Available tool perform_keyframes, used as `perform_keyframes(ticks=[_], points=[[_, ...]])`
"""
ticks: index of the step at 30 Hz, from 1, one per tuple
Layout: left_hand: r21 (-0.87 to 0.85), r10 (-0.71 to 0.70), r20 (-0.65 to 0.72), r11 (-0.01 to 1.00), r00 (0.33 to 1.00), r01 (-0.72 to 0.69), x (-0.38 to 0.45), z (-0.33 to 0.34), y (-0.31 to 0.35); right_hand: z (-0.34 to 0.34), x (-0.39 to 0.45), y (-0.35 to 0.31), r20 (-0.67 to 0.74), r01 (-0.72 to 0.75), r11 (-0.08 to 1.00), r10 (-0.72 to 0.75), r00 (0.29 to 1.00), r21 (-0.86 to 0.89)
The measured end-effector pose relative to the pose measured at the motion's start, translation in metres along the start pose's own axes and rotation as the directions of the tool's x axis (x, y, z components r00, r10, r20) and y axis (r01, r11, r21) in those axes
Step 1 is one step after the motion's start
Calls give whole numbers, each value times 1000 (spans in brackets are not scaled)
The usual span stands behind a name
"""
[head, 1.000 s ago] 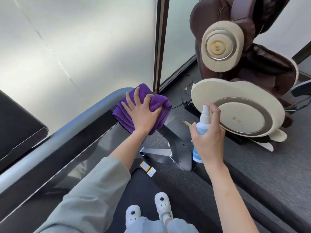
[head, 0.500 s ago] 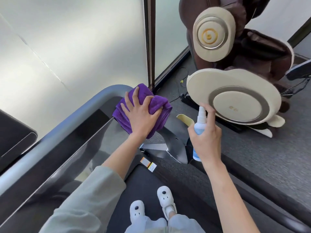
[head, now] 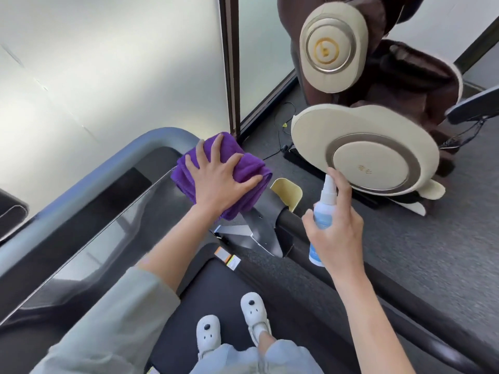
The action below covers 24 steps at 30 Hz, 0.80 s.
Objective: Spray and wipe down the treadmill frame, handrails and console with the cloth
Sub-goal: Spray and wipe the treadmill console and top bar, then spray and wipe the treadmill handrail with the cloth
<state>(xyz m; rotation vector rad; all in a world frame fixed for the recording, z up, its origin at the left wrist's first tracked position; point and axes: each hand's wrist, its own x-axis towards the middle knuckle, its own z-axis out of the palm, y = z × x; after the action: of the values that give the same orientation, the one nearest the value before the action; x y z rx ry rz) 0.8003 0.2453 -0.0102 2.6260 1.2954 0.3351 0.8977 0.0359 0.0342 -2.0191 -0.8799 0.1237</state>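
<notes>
My left hand [head: 218, 179] lies flat with spread fingers on a folded purple cloth [head: 248, 168], pressing it onto the right end of the treadmill console [head: 108, 211], where the grey curved frame rail [head: 140, 141] bends. My right hand [head: 337, 233] grips a small white and blue spray bottle [head: 325, 209] upright, with the index finger on its nozzle, to the right of the cloth and above the dark right handrail [head: 294, 220]. The glossy console panel runs down to the left.
I stand on the black treadmill belt [head: 224, 292] in white shoes [head: 253, 311]. A brown and cream massage chair [head: 364, 152] stands close on the right on grey carpet. Frosted glass panels with a dark post [head: 232, 63] rise behind the console. Cables lie on the floor by the post.
My left hand has turned on the cloth and slid it slightly along the console's right end. The right hand with the bottle has stayed almost in place. The view has shifted a little.
</notes>
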Motion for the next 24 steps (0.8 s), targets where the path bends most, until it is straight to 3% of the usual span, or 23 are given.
perform_keyframes(ticks=[3,9,16,24], points=[[-57,-19,18,998,1000,20,-18,0,-12,-15,-10,8,-10,-5,1000,5,1000,12],[-232,-193,-89,958,977,168,-20,-6,16,-27,-30,12,-5,-62,997,62,998,-43],[-439,-161,-121,894,980,92,-63,-27,10,-38,-52,3,8,-46,990,47,999,-136],[-523,-178,-117,847,977,92,-119,-53,15,-69,-61,-6,104,-29,976,53,993,-214]])
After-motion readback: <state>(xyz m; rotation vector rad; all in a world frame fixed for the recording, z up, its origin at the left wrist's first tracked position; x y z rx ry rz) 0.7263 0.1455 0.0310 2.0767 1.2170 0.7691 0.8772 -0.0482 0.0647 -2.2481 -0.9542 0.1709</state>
